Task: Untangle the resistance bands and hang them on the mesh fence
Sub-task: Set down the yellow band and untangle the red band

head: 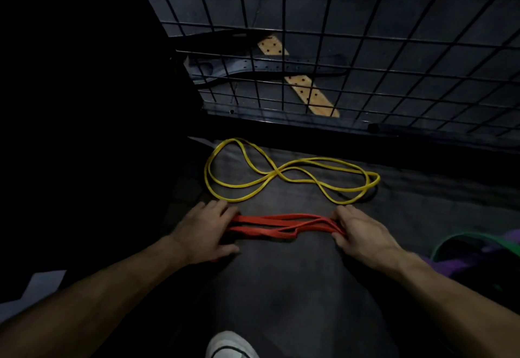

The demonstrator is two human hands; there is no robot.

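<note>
Where the dark floor mat (295,287) meets the far side of the scene, the black wire mesh fence (365,56) stands along the mat's far edge, with a black belt (281,66) and a tan perforated strap (312,94) lying behind it. Bare mat lies open between the fence base and both hands, and on the near side toward a white shoe (229,345). A thin yellow rubber resistance band (281,173) lies on the mat in a figure-eight of doubled strands, near the fence base. Just near of it, the flat red rubber resistance band (284,227) is stretched left to right in several twisted strands. Green and purple bands (478,248) lie heaped at the right edge. The left hand (204,229) grips the red band's left end, knuckles up. The right hand (363,235) grips its right end, fingers curled round the strands.
</note>
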